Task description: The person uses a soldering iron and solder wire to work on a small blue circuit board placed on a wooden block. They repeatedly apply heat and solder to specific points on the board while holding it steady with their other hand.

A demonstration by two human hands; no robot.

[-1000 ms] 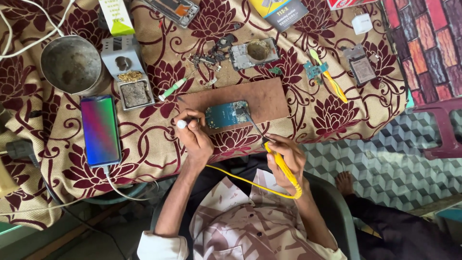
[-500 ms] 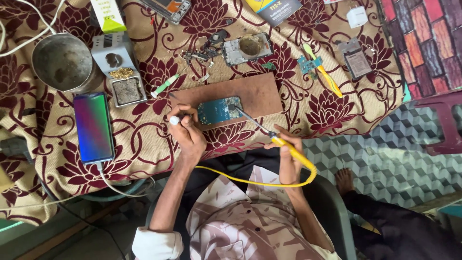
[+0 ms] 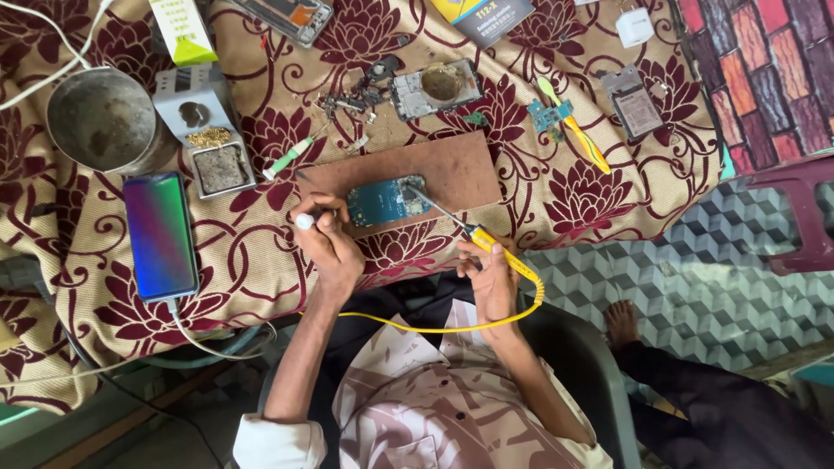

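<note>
On the brown board (image 3: 434, 169) at the near middle of the counter (image 3: 261, 260), the small blue-green circuit board (image 3: 385, 200) lies flat, unclamped. Your right hand (image 3: 493, 276) has its grip wrapped around the yellow-handled soldering iron (image 3: 486, 243), shaft angled up-left, tip touching or just over the circuit board's right edge; from this height you cannot tell which. Your left hand (image 3: 326, 243) has its grip pinched on a small white-tipped tool (image 3: 305, 221) just left of the circuit board, not pressing it down.

Risks, as judged from here:
- Circuit board is loose. A push from the tip could skate it across the wood and drag the tip over neighbouring parts.
- Yellow cord (image 3: 452, 323) loops across your lap and under the right wrist. A snag there would jerk the tip.
- Counter is covered in patterned cloth. A hot tip set down off the board would scorch it.
- Loose screws and scraps (image 3: 347, 100) sit just beyond the board, and the lit phone (image 3: 160, 235) on its cable lies well to the left; a wide elbow sweep reaches both.
</note>
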